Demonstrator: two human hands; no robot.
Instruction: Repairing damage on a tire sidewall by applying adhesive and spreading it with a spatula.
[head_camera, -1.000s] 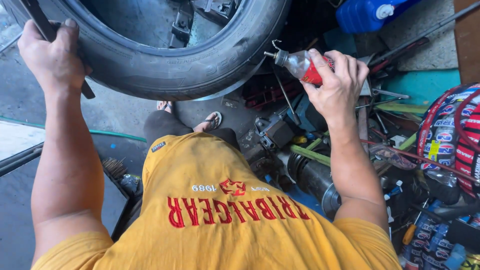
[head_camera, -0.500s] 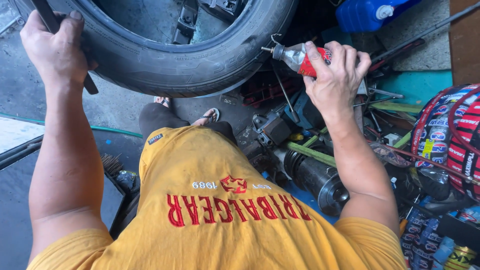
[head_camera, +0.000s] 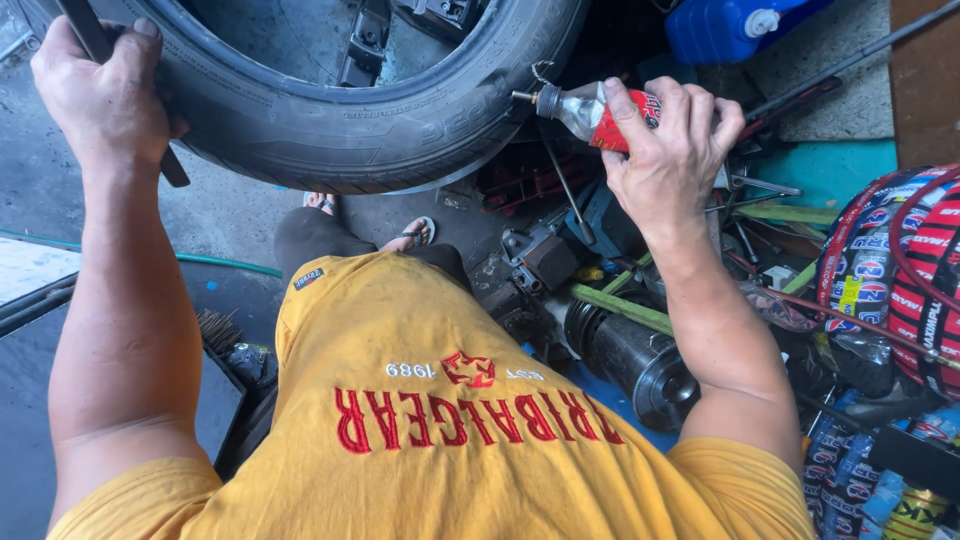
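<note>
Head view: left hand (head_camera: 95, 95) on top of large black rubber tyre (head_camera: 380, 120), fingers curled tight around dark flat metal bar (head_camera: 95, 40) pressed against tread; bar's lower end shows below palm. Right hand (head_camera: 665, 150) wrapped around small clear plastic bottle with red label (head_camera: 585, 108), fingers closed over it, thumb across label; metal nozzle points left, just beside tyre sidewall. Yellow shirt (head_camera: 440, 400) fills lower frame. Blue plastic canister (head_camera: 735, 28) upper right. Black cylinder (head_camera: 630, 355) and scattered tools beneath right forearm.
</note>
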